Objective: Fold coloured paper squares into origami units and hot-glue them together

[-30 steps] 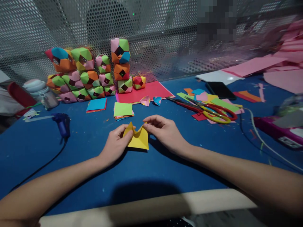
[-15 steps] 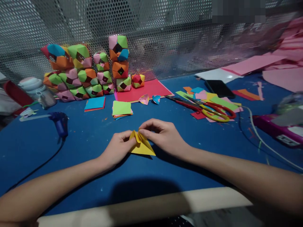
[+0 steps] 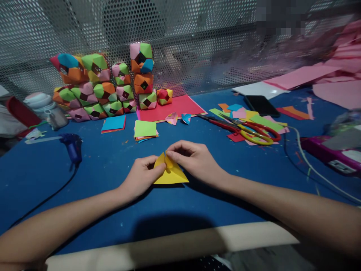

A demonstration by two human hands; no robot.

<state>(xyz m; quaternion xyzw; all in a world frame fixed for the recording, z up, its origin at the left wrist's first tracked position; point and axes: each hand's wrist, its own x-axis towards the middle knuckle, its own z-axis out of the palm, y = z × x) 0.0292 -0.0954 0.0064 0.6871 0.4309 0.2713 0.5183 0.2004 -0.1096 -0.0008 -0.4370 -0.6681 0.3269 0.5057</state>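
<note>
Near table edge, centre: yellow folded paper triangle (image 3: 172, 175) lies flat on blue table top (image 3: 113, 210). Base runs 9-to-3, apex toward 12. Left hand (image 3: 141, 177) comes in from 9 o'clock, fingertips closed on the triangle's left slope, pressing it down. Right hand (image 3: 196, 160) sits at 2 o'clock of the paper, thumb and forefinger pinched on the apex. Both hands touch it, equally near.

Beyond, at 12: stack of small paper squares, green on top (image 3: 145, 129). At 2 o'clock: red-and-yellow scissors (image 3: 251, 132) on coloured scraps. Farthest, at 11: wall of multicoloured folded paper cubes (image 3: 98, 90) against perforated metal screen (image 3: 197, 45).
</note>
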